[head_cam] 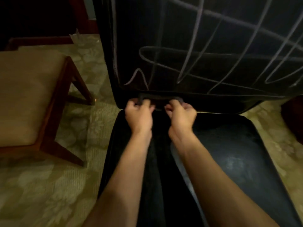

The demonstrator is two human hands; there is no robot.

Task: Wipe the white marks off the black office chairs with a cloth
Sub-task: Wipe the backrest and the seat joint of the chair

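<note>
Both hands hold a dark cloth (158,99) stretched between them at the base of the black chair's backrest (205,51). The left hand (139,114) has its fingers curled round the cloth's left end; the right hand (181,114) grips the right end likewise. White marks (229,51) (looping, crossing lines) cover the backrest above the cloth. The seat (229,153) lies under both forearms. A wooden stool (32,99) stands to the left on patterned carpet (41,194).
</note>
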